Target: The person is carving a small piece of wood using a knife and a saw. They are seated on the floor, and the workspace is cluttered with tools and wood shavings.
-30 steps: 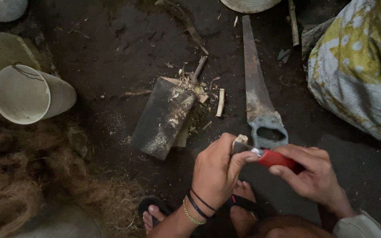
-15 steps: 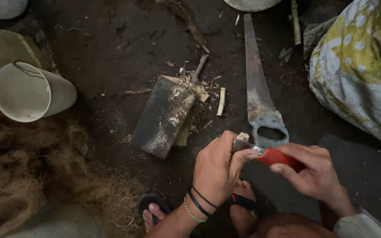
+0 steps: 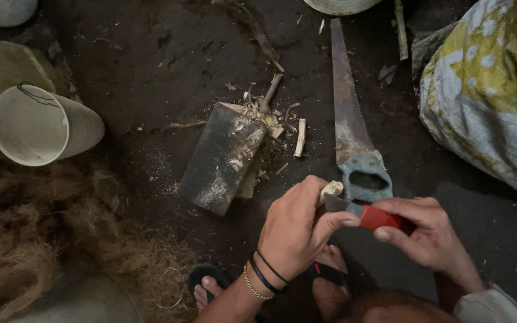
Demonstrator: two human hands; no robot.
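Dark, packed earth makes up the floor, gritty and littered with pale wood chips. Low in the middle of it, a small pale piece of wood pokes out of the left hand, which is curled tightly round it so only the blunt, light-coloured tip shows; the rest is hidden in the fist. Against that tip rests the grey blade of a red-handled knife, its handle pinched firmly in the right hand, the left thumb lying on the back of the blade. Black and gold bangles ring the left wrist.

Just beyond the hands lies a rusty handsaw with a worn blue-grey grip, its long blade pointing away. Left of it sits a dark rectangular block, scuffed and dusted with shavings, a short pale stick beside it. Farther left, a cream plastic bucket lies on its side above a mat of brown coarse fibre. A yellow-and-white woven sack is cut off at the right edge. Sandalled toes show beneath the wrists, partly hidden.
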